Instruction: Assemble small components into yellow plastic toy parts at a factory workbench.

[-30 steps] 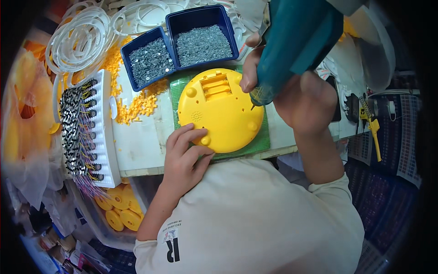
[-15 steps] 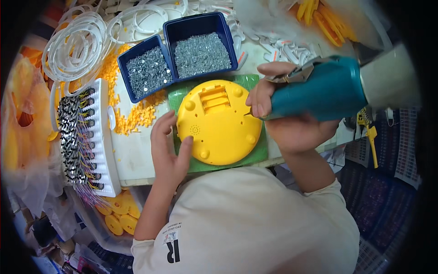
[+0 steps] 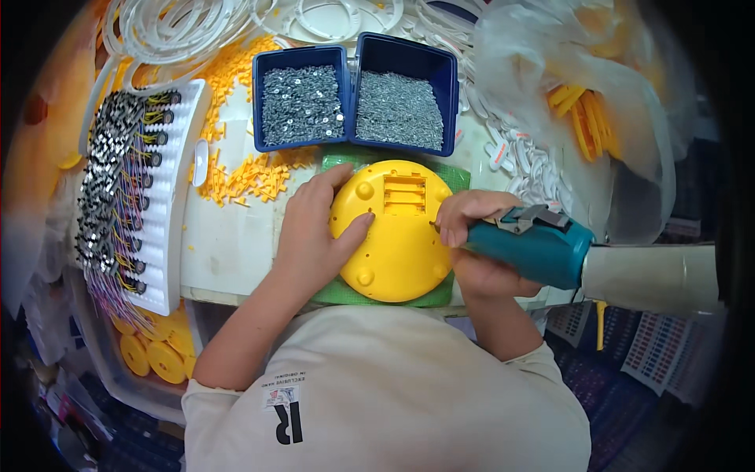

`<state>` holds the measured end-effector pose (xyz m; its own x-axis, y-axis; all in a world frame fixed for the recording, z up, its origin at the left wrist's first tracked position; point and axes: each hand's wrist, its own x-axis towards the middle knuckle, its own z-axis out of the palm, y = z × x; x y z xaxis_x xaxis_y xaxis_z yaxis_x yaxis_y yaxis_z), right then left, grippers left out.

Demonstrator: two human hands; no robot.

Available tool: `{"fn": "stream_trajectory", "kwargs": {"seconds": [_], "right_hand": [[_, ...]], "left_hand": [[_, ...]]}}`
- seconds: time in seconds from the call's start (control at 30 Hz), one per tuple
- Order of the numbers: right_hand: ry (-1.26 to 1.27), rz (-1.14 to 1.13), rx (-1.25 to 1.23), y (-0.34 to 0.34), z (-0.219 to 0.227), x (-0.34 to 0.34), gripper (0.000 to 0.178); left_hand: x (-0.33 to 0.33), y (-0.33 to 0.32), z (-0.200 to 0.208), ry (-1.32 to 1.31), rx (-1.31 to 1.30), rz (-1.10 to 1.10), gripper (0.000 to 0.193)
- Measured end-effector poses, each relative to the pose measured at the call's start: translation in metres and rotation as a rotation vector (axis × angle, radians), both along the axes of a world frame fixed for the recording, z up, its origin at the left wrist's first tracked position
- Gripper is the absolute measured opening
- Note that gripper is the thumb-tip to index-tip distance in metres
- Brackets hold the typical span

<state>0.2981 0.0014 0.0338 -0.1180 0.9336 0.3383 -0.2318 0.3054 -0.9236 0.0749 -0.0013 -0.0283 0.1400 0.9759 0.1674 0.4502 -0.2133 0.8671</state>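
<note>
A round yellow plastic housing (image 3: 397, 256) lies with its battery compartment facing up on a green mat (image 3: 464, 179). My left hand (image 3: 318, 224) grips its left edge, the thumb resting on top and the fingers along the rim. In my right hand (image 3: 476, 244) is a teal power screwdriver (image 3: 543, 248), held nearly level, with its bit at the housing's right side. Whether the bit sits in a screw hole I cannot tell. Beyond the housing stand two dark blue bins, the left bin (image 3: 262, 118) full of small round metal parts and the right bin (image 3: 450, 102) full of screws.
Loose small yellow pieces (image 3: 248, 177) lie left of the bins. A white foam tray (image 3: 174, 212) carries wired black parts. White rings (image 3: 177, 31) are piled at the back left, white plastic pieces (image 3: 527, 161) at the right. Yellow discs (image 3: 161, 346) fill a container below the table's left side.
The view has shifted. My left hand has come onto the housing, its thumb now on top. The screwdriver has swung lower and stays in my right hand by the housing's right side.
</note>
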Motion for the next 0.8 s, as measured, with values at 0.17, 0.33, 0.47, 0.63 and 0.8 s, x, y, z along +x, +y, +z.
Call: {"fn": "stream_trajectory", "kwargs": {"seconds": [0.17, 0.33, 0.47, 0.63, 0.8], "right_hand": [[0.021, 0.011, -0.019, 0.004, -0.002, 0.004, 0.085], [0.101, 0.085, 0.035, -0.003, 0.031, -0.003, 0.094], [0.122, 0.341, -0.071, -0.019, 0.044, -0.033, 0.049], [0.070, 0.390, -0.094, -0.020, 0.023, -0.051, 0.035], [-0.167, 0.408, 0.057, -0.019, 0.009, -0.054, 0.054]], "left_hand": [[-0.003, -0.002, 0.001, 0.002, -0.008, 0.021, 0.062], [-0.003, -0.003, -0.006, -0.034, 0.015, 0.033, 0.061], [-0.003, -0.002, -0.010, -0.057, 0.082, 0.052, 0.061], [-0.002, 0.000, -0.007, -0.075, 0.075, 0.048, 0.061], [-0.004, -0.001, -0.010, -0.068, 0.054, 0.028, 0.060]]}}
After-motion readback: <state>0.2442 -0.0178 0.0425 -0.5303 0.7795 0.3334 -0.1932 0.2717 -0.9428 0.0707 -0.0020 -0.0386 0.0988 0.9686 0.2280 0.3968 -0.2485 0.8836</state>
